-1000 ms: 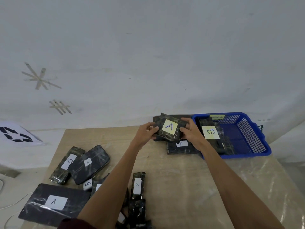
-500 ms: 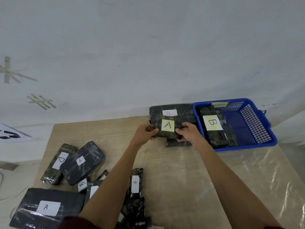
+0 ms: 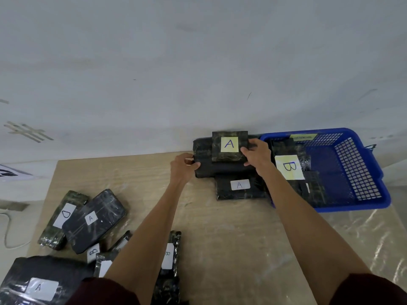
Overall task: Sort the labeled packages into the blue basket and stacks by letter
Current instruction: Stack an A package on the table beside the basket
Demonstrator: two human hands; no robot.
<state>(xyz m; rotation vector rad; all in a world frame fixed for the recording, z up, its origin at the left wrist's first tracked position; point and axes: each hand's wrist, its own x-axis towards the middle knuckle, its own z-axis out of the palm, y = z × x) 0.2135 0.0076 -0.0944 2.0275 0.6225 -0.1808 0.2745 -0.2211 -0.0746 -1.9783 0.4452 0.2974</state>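
A small dark package with a yellow A label (image 3: 229, 149) lies on top of a larger black package (image 3: 211, 168) at the table's far edge. My right hand (image 3: 256, 154) pinches the small package's right side. My left hand (image 3: 184, 167) grips the left end of the larger black package. In front of that pair lies another package with a white A label (image 3: 240, 188). The blue basket (image 3: 361, 194) stands to the right and holds dark packages, one with a big yellow B label (image 3: 289, 167).
At the near left lie loose packages: a D package (image 3: 62, 219), an A package (image 3: 93, 220), a large A package (image 3: 39, 282) and two B packages (image 3: 169, 258), (image 3: 93, 252). A white cable (image 3: 6, 230) hangs off the table's left edge. A wall rises behind.
The yellow-labelled A package has moved farther back and now lies flat on the larger black package, hiding its B label. My left hand has shifted from the small package to the larger one.
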